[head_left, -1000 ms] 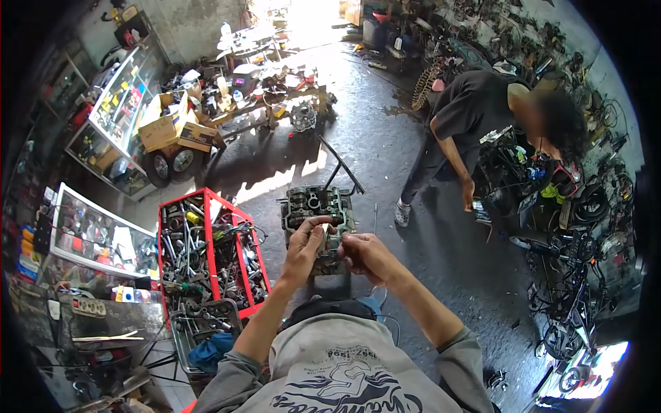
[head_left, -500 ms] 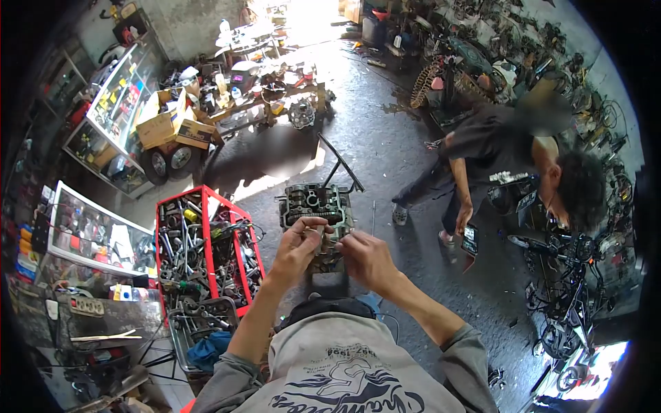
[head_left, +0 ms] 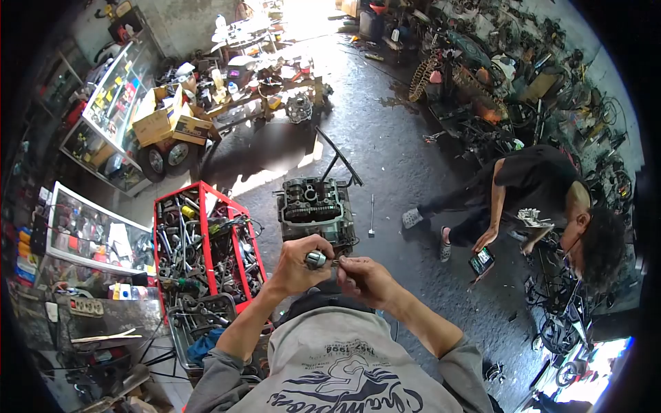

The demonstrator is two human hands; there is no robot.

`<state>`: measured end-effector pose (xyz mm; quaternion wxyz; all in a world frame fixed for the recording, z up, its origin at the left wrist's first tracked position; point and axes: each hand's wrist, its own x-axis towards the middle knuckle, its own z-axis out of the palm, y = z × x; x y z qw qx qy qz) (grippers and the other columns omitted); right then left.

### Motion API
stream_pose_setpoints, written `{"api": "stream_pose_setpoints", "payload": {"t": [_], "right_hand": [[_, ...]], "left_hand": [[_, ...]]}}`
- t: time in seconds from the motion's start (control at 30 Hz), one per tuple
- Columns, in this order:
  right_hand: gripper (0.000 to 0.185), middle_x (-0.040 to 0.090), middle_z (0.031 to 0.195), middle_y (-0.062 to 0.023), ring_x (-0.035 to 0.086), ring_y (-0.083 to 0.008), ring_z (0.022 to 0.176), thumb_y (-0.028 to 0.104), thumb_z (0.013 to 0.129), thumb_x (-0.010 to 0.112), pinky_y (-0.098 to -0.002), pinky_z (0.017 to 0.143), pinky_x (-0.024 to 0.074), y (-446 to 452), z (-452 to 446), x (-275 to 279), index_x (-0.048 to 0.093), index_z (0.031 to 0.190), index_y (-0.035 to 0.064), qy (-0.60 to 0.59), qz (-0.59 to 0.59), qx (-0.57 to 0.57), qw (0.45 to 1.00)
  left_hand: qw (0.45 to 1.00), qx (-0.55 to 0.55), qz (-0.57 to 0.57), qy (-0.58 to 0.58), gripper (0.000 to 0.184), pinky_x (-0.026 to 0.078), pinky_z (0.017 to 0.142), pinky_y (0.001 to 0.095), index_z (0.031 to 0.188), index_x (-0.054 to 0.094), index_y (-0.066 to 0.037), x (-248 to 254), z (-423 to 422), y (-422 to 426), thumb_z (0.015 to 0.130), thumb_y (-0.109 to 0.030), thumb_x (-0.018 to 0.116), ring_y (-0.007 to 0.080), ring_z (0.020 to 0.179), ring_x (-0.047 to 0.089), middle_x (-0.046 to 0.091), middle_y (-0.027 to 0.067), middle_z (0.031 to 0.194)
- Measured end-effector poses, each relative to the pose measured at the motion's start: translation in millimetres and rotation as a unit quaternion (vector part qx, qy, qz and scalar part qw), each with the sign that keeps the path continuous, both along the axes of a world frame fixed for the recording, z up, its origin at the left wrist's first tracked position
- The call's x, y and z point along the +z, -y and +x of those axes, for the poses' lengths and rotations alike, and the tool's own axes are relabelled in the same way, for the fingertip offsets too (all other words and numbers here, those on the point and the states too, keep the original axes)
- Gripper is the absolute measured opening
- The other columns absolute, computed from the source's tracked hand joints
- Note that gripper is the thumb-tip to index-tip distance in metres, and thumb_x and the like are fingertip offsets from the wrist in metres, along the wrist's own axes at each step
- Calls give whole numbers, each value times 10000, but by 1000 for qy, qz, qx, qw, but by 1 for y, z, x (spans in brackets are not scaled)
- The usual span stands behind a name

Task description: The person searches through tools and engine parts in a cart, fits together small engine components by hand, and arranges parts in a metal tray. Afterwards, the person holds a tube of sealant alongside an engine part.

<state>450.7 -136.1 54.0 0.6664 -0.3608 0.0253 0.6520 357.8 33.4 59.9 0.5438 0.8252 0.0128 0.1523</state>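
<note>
My left hand (head_left: 297, 267) is closed around a short silver cylindrical metal part (head_left: 316, 259), whose rounded end shows between thumb and fingers. My right hand (head_left: 370, 282) pinches at the side of it, its fingertips meeting my left hand. Something small and thin shows between those fingertips, too small to name. Both hands are in front of my body, just below an engine block (head_left: 314, 230) whose open top shows a toothed chain and inner metal parts.
A red metal rack (head_left: 205, 241) full of tools stands at left. A long T-shaped tool (head_left: 372, 217) lies on the floor right of the engine. A metal bar stand (head_left: 339, 157) rises behind it. At right a person (head_left: 537, 186) bends over parts, holding a phone (head_left: 481, 261).
Both hands have drawn back from the engine toward my body, uncovering its near side. The silver part now shows in my left hand. The person at right has bent lower and shifted nearer.
</note>
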Motion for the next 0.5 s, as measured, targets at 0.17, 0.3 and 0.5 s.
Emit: {"api": "stream_pose_setpoints", "payload": {"t": [0.17, 0.3, 0.5], "right_hand": [[293, 454, 585, 10, 374, -71, 474, 252, 952, 466, -192, 415, 305, 6, 0, -5, 543, 753, 50, -150, 24, 15, 988], [305, 440, 573, 11, 356, -76, 464, 258, 952, 463, -189, 416, 300, 9, -3, -8, 543, 745, 49, -142, 27, 22, 989], [265, 522, 637, -24, 445, -109, 498, 236, 937, 519, -225, 448, 342, 8, -9, 12, 565, 782, 26, 275, -16, 26, 961]], "left_hand": [[993, -34, 89, 64, 176, 485, 612, 287, 818, 581, -24, 18, 6, 3, 667, -27, 672, 198, 676, 623, 619, 99, 764], [993, -46, 90, 53, 168, 482, 589, 296, 806, 576, -27, 14, 5, 1, 668, -34, 671, 208, 645, 616, 614, 102, 741], [991, -12, -124, -53, 122, 467, 569, 239, 835, 582, -16, 4, 0, -1, 724, 4, 630, 85, 625, 561, 596, 19, 718]]}}
